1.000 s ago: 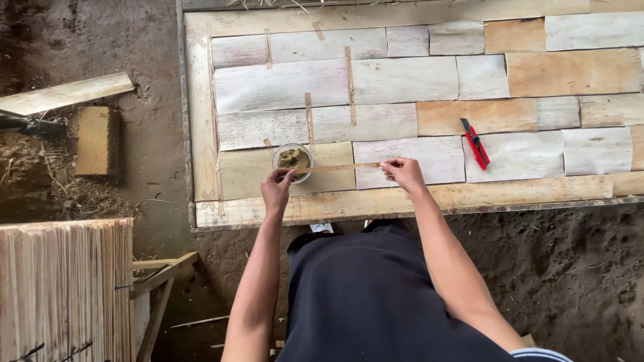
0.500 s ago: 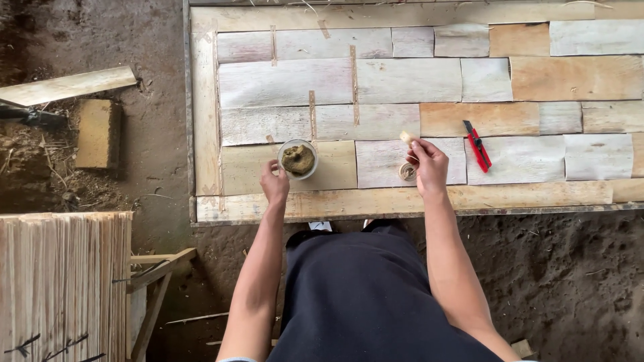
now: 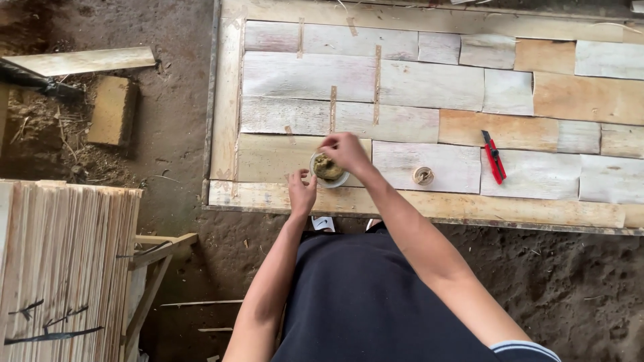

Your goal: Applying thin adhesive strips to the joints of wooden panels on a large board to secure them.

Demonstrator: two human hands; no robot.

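Worktop (image 3: 429,204): a large wooden panel filling the upper centre and right of the frame, its face made up of pale and tan veneer pieces laid edge to edge, with narrow strips over several seams; earth floor (image 3: 570,281) surrounds it, dark and loose, across the lower right and the left.

Veneer stack (image 3: 60,268): lower left, thin pale sheets on edge, resting against a rough wooden frame; plank (image 3: 80,62) at upper left, lying flat; block (image 3: 113,110) just below it, tan, on the dirt.

Person: dark garment at lower centre, both arms reaching up to the worktop's near edge.

Right hand (image 3: 347,151): centre of frame, fingers bunched together and dipped down over the cup (image 3: 329,169); what they pinch, if anything, cannot be told.

Left hand (image 3: 301,191): just below and left of the cup, fingers curled loosely against its side, steadying it.

Cup: small, clear, holding a greenish-brown paste; stands on the worktop near its lower edge.

Knife (image 3: 494,156): red, right of centre, well apart from both hands; tape roll (image 3: 422,175): small, between cup and knife.
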